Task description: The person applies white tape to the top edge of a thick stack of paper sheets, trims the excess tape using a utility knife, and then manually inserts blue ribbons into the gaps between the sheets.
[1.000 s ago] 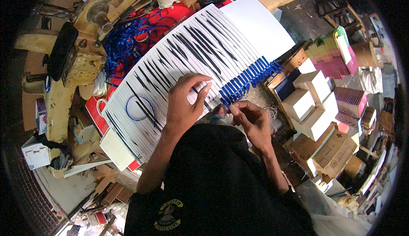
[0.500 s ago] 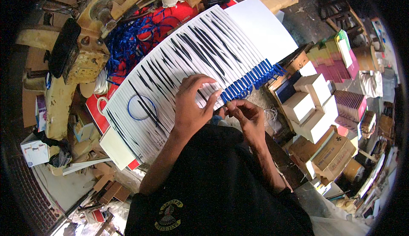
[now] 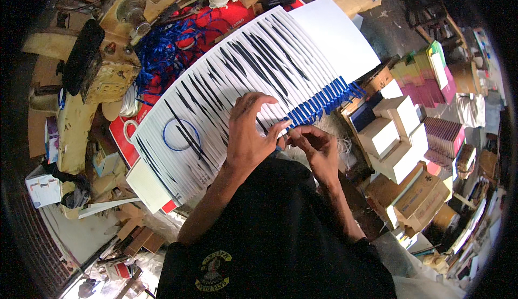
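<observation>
A long fanned row of white-edged booklets (image 3: pixel 210 83) with black streaks lies slantwise before me. Short blue ribbons (image 3: pixel 322 100) stick out along its near right edge. My left hand (image 3: pixel 245 137) rests over the row, index finger arched away from the thumb, whose tip reaches the last ribbons by my right hand. With thumb and forefinger pinched, my right hand (image 3: pixel 318 147) holds a blue ribbon at that edge; its fingertips partly cover it. A thin blue ring (image 3: pixel 163 135) lies on the row, left of my left hand. A white sheet (image 3: pixel 337 37) extends from the far right end.
Tangled blue ribbon (image 3: pixel 154 64) lies on a red board (image 3: pixel 123 147) behind the row. A worn yellowish machine (image 3: pixel 110 78) stands at the left. To the right are white block stacks (image 3: pixel 380 137), piles of purple-edged books (image 3: pixel 445 134) and a cardboard box (image 3: pixel 423 199).
My left thumb has moved slightly right, closer to my right fingertips. The right hand stays pinched at the same edge, and the whole view has shifted a little.
</observation>
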Tool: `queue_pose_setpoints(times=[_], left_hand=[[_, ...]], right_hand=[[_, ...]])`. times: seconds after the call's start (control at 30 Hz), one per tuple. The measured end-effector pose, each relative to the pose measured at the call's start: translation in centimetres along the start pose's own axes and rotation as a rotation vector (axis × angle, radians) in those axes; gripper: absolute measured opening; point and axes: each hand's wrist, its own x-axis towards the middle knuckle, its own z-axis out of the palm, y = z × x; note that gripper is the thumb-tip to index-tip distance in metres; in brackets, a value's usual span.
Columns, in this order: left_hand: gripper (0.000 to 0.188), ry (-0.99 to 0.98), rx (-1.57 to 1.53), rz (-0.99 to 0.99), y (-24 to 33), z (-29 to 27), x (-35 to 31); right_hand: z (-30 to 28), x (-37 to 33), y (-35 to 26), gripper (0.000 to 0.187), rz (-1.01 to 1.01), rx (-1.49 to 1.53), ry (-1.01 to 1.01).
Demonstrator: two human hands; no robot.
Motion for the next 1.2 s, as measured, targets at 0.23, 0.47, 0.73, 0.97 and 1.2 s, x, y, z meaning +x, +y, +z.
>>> queue_pose_setpoints(times=[0.23,0.47,0.73,0.97,1.2], left_hand=[[0.024,0.034,-0.18,-0.205,-1.5,-5.5,-1.2],[0.024,-0.109,0.438,-0.028,-5.0,-15.0,-7.2],[0.013,-0.123,-0.073,-0.226,4.1,-10.9,-6.4],[0.016,-0.301,-0.431,-0.131,7.2,-7.0,-6.4],[0.046,-0.931,-0.479,0.037,5.0,-4.2,-8.9]], right_hand=[[-0.3,-0.9,-1.3,0.016,-0.082,-0.328,0.059],[-0.5,-3.2,-4.1,0.015,-0.124,-0.464,0.101],[4.5,-6.2,-8.5,0.015,-0.236,-0.232,-0.182],[1.4,-8.3,-9.0,0.009,-0.267,-0.179,-0.06],[0.1,-6.1,-7.7,0.025,0.031,-0.153,0.006]])
